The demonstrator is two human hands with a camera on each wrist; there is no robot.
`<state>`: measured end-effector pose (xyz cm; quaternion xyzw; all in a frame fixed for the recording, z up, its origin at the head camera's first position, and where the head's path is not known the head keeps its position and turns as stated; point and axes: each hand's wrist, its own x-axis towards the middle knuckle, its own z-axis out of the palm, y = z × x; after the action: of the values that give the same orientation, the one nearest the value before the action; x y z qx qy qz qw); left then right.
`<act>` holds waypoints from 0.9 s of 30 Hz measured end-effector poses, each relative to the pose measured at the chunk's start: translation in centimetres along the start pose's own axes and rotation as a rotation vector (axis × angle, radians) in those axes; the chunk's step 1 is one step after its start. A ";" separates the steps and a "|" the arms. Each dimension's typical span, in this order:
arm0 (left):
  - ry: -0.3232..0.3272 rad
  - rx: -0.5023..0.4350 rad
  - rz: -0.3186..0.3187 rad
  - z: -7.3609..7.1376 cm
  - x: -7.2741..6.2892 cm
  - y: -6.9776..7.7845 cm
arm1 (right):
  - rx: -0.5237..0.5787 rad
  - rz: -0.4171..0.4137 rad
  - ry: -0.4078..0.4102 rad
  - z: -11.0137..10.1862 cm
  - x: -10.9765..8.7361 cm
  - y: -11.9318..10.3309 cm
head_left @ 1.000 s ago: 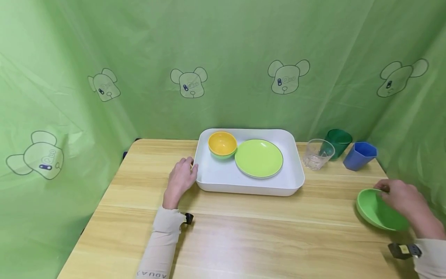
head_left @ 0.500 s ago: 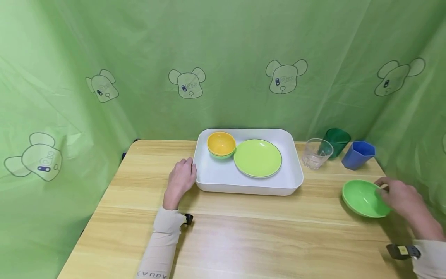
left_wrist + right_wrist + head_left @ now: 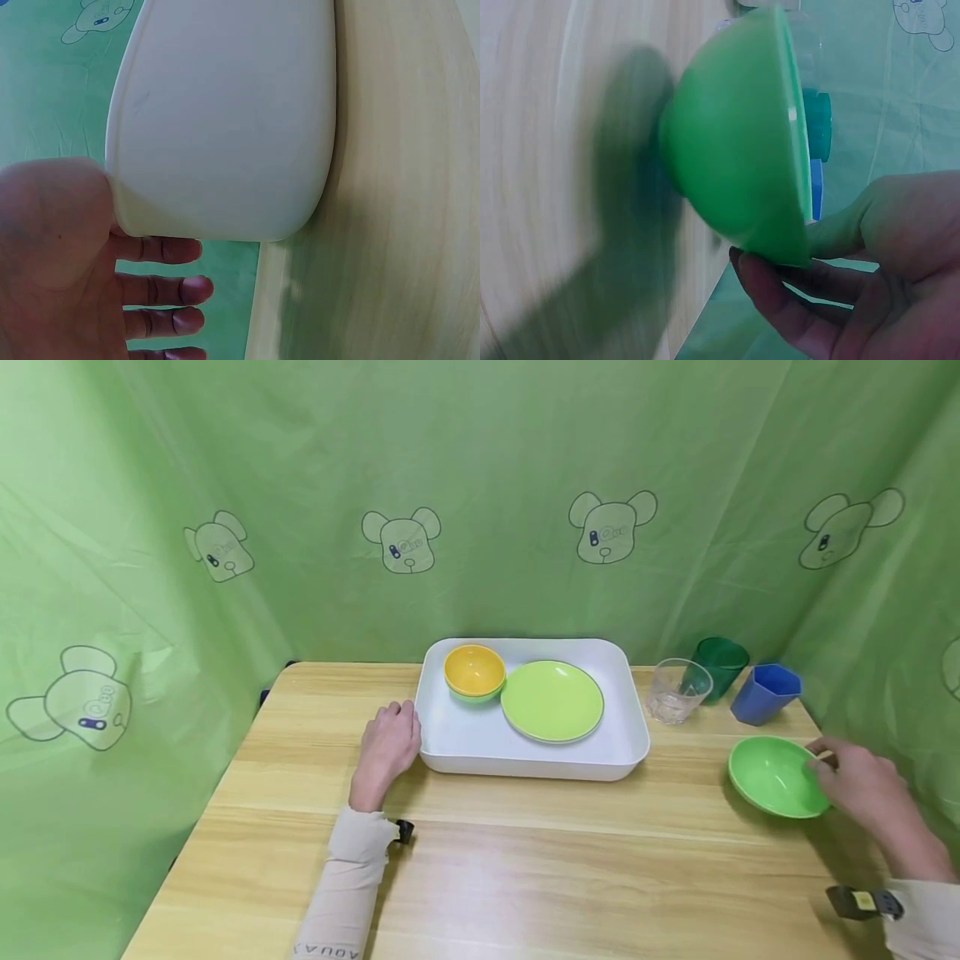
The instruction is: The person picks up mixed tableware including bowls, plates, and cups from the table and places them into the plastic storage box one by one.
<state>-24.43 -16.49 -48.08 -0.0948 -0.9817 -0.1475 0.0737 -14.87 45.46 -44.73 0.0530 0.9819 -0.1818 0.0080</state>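
Observation:
My right hand (image 3: 866,785) pinches the right rim of a green bowl (image 3: 776,777), thumb at the inside and fingers under the outer wall in the right wrist view. The bowl stands upright close over the table, its shadow (image 3: 630,180) beside it. At the left end of a white tray (image 3: 525,768), my left hand (image 3: 387,743) holds the rim; its fingers (image 3: 161,289) lie along the outside wall and the thumb tip is hidden. An orange bowl (image 3: 475,670) nested in a light green bowl (image 3: 478,698) sits in the tray, beside a lime-green plate (image 3: 552,702).
Right of the tray stand a clear glass (image 3: 677,693), a dark green cup (image 3: 720,668) and a blue hexagonal cup (image 3: 765,695). A green curtain (image 3: 487,460) hangs around the wooden table (image 3: 525,868).
My right hand has brought the green bowl leftward and slightly back toward the cups, and the bowl has tilted more level. My left hand has stayed at the tray.

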 end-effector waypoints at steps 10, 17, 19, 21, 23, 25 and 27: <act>-0.030 -0.022 -0.006 0.0 0.0 -0.1 | 0.035 -0.009 0.076 -0.2 0.0 -1.2; -0.034 -0.030 -0.003 -0.2 -0.1 0.1 | 0.052 -0.022 0.112 -0.8 -0.1 -2.7; -0.035 -0.028 -0.003 -0.3 -0.1 0.2 | 0.055 -0.025 0.120 -0.9 -0.1 -3.1; -0.037 -0.027 -0.001 -0.3 -0.1 0.2 | 0.063 -0.028 0.126 -1.0 -0.2 -3.5; -0.039 -0.028 -0.001 -0.3 -0.1 0.2 | 0.072 -0.026 0.131 -1.0 -0.2 -3.9; -0.042 -0.028 -0.003 -0.3 -0.1 0.3 | 0.080 -0.027 0.140 -0.9 -0.2 -4.3; -0.047 -0.025 -0.005 -0.2 0.0 0.3 | 0.084 -0.021 0.144 -1.0 -0.1 -4.7</act>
<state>-24.33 -16.33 -47.78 -0.0967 -0.9815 -0.1578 0.0491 -15.28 41.43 -42.16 0.0558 0.9719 -0.2186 -0.0667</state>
